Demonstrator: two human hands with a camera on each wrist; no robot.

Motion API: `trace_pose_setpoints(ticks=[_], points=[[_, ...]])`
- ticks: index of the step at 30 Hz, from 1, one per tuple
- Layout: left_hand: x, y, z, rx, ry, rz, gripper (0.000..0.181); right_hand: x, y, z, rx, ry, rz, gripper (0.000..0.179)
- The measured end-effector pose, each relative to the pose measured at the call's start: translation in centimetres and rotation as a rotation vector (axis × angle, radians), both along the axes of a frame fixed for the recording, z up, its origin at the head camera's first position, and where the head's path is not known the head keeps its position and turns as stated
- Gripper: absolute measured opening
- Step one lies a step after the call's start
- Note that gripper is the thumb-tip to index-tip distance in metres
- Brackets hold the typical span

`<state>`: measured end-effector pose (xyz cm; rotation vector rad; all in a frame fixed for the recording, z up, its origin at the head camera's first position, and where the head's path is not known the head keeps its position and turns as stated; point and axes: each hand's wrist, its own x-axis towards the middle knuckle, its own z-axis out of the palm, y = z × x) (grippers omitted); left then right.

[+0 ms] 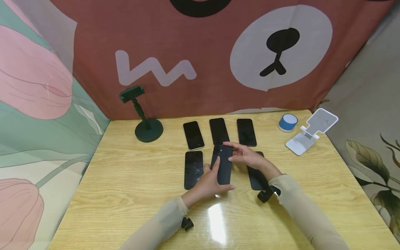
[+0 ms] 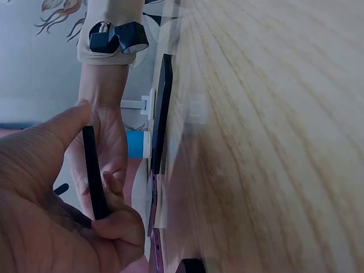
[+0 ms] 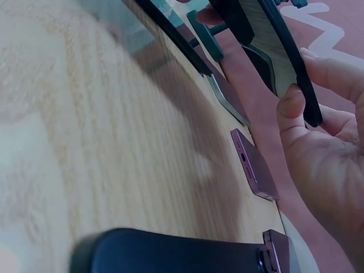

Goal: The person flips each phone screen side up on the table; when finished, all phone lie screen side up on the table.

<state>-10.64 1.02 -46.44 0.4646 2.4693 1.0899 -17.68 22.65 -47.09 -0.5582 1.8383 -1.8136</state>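
Note:
Both hands hold a dark smartphone [image 1: 225,170], raised off the table with its back and camera lenses facing up in the head view. My left hand [image 1: 207,182] grips it from the near left; in the left wrist view the phone [image 2: 95,182] shows edge-on between thumb and curled fingers. At the far right corner, my right hand [image 1: 248,157] pinches it between thumb and fingers. The right wrist view shows the phone's glossy screen [image 3: 273,42] on its underside. Dark phones lie to either side, one on the left [image 1: 193,170] and one on the right [image 1: 257,175], partly under the right forearm.
Behind lies a row of phones: left [image 1: 193,135], middle [image 1: 219,130] and right [image 1: 246,132]. A dark green clamp stand [image 1: 149,130] is at the back left. A blue-and-white cylinder [image 1: 288,123] and a white folding stand [image 1: 300,143] occupy the back right of the wooden table [image 1: 131,180].

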Motion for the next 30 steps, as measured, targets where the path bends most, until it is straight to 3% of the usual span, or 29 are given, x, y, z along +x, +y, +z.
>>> trace_pose_setpoints(ticks=[8,19,30], points=[[0.07,0.23,-0.1,0.014,-0.001,0.018,0.105,0.35,-0.15,-0.15,-0.054,-0.031,-0.02,0.067],[0.59,-0.06,0.17,0.054,-0.033,-0.013,0.08,0.54,-0.05,-0.69,-0.073,0.022,-0.055,0.061],[0.51,0.21,0.24,0.249,-0.057,0.03,0.067,0.57,-0.07,-0.73,-0.07,0.03,-0.086,0.059]])
